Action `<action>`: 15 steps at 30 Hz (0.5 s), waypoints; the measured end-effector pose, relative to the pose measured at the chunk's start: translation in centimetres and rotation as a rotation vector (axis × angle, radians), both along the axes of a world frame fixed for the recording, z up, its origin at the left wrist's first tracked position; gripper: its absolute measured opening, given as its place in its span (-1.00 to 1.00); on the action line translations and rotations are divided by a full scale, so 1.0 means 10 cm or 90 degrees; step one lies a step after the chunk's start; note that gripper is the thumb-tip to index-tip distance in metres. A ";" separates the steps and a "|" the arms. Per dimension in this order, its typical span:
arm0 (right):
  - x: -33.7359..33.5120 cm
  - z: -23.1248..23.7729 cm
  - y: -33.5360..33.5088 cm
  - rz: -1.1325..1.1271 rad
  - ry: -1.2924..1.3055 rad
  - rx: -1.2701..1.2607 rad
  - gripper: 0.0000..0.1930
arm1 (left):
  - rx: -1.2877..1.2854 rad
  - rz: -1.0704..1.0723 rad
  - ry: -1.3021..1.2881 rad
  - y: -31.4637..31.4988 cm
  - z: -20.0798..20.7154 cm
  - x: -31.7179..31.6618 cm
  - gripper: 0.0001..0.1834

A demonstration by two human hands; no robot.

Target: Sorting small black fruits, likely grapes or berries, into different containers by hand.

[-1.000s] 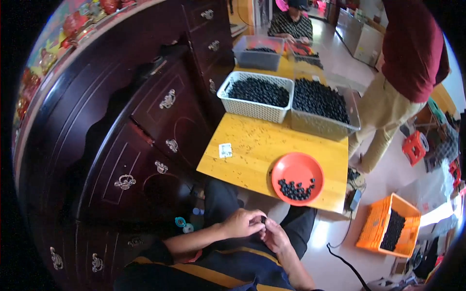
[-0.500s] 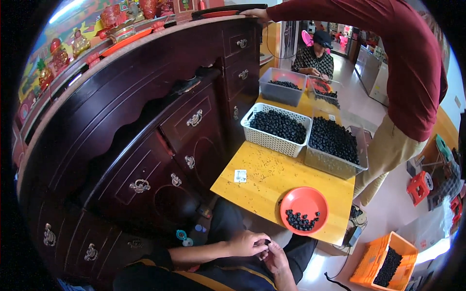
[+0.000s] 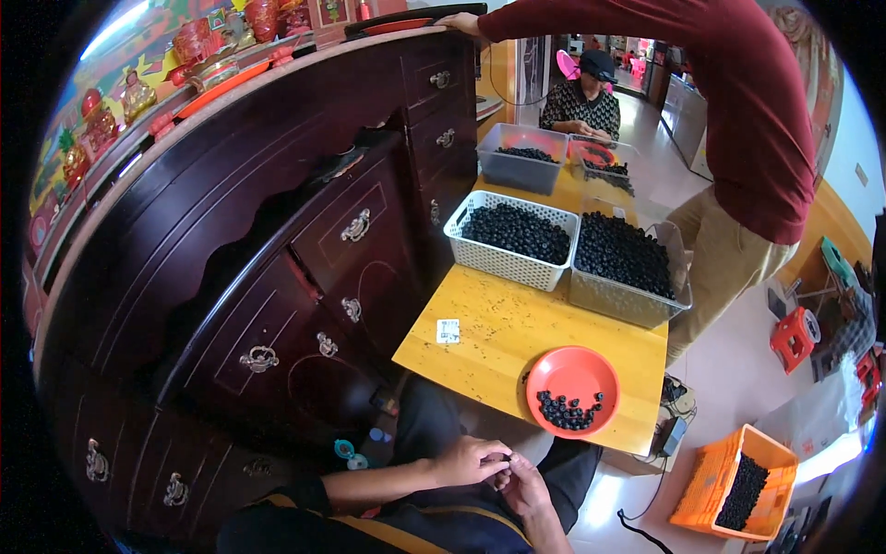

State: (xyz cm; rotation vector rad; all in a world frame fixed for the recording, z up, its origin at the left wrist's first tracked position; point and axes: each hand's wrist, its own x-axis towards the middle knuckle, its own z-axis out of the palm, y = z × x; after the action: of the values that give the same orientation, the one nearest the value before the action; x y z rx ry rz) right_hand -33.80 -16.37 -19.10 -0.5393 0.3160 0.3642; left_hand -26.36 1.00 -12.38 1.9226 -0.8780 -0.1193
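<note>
Over my lap, just off the table's near edge, my left hand (image 3: 469,462) and my right hand (image 3: 526,487) meet with fingertips pinched together. A small black piece (image 3: 507,458) shows partly between them; the fingers cover the rest, so its exact kind cannot be made out. Closest to my hands on the table is a red round plate (image 3: 574,367), with several small, shiny, black rounded pieces (image 3: 565,413) gathered toward its near side. Farther back, a white perforated basket (image 3: 508,266) and a clear plastic bin (image 3: 616,303) are heaped with similar black pieces.
Small crumbs and a white card (image 3: 448,331) lie on the yellow table (image 3: 480,300). Dark wooden drawers (image 3: 305,249) line the left. A person in maroon (image 3: 757,129) leans across the back; another person (image 3: 583,102) sits at the far end. An orange crate (image 3: 688,508) stands on the floor.
The whole view has shifted slightly, so the table and containers appear a little up and left. My hands stay pinched together over my lap with little visible movement.
</note>
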 end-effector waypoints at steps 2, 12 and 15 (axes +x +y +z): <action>0.02 0.06 0.00 0.011 0.007 -0.006 -0.71 | 0.000 0.003 -0.002 -0.02 0.01 0.00 -0.78; 0.02 0.23 0.00 0.008 0.018 -0.021 -0.67 | 0.034 0.015 0.056 -0.04 0.18 0.01 -0.80; 0.05 0.23 0.00 0.022 -0.011 -0.046 -0.69 | 0.028 0.018 0.065 -0.01 0.23 0.02 -0.79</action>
State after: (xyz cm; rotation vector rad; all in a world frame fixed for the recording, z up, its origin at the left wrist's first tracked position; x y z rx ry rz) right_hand -33.34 -16.33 -16.78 -0.6192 0.3037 0.3817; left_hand -26.20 0.93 -10.11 1.9512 -0.7855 -0.2198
